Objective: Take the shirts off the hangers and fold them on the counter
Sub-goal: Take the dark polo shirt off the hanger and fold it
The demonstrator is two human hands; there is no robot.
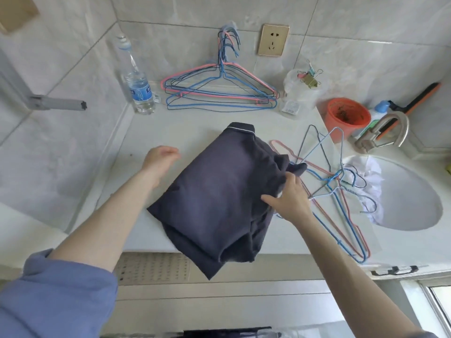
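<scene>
Grip of right hand (290, 198) — dark shirt (219, 191).

The navy shirt (219, 191) is looking like matt, soft knit cloth, faintly creased. The counter (185, 128) is showing smooth, pale stone with a dull sheen, and the wall tiles (353, 18) are gleaming glossier. The wire hangers (221, 67) are wearing a pink and blue plastic coating. The water bottle (139, 91) is shining as clear plastic, and the tap (404, 128) is showing brushed metal.
</scene>
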